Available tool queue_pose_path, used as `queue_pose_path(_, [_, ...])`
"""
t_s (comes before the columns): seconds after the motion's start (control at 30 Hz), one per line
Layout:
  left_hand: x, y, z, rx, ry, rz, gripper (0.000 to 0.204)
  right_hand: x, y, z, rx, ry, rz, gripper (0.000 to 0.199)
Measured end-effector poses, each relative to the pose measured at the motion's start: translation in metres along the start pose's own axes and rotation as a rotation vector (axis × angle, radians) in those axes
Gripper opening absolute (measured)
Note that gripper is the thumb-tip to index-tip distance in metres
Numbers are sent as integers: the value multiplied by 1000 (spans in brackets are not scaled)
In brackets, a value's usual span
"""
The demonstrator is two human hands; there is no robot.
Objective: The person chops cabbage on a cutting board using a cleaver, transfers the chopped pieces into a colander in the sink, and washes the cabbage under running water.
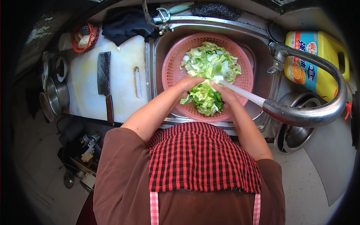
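Observation:
Inside the sink (156, 63), a pink perforated basket (168, 62) holds chopped leafy greens (212, 62), pale green and white. My left hand (186, 83) and my right hand (225, 93) are in the basket, closing from both sides on a clump of greens (204, 98). Both thumbs lie on top; most other fingers are hidden among the leaves. From the curved metal faucet (315, 114) at the right, a pale white column (243, 92) reaches down between my hands; whether it is water or a tube is unclear.
To the left lies a white cutting board (125, 75) with a cleaver (104, 75) on it. Behind it are a black cloth (125, 24) and a small red basket (93, 37). A yellow jug (330, 48) and metal bowls (300, 135) stand at the right.

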State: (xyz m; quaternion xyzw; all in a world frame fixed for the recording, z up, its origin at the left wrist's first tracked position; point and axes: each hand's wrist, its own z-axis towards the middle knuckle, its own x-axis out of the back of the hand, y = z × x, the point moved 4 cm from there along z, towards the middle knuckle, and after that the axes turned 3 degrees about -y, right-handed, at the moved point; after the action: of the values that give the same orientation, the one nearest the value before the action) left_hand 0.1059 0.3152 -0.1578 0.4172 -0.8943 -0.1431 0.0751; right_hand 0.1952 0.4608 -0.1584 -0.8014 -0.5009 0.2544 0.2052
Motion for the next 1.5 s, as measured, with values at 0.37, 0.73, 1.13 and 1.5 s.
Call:
queue_pose_path(0.37, [24, 42, -14, -810, 532, 901, 36, 32, -41, -4, 464, 239, -299, 42])
queue_pose_path(0.73, [18, 36, 1, -768, 280, 808, 37, 60, -4, 4, 383, 160, -776, 36])
queue_pose_path(1.13, [8, 29, 28, -688, 251, 759, 26, 23, -35, -21, 205, 176, -1114, 35])
queue_pose_path(1.5, [-7, 29, 1, -844, 61, 755, 23, 22, 1, 16, 149, 237, -1291, 26])
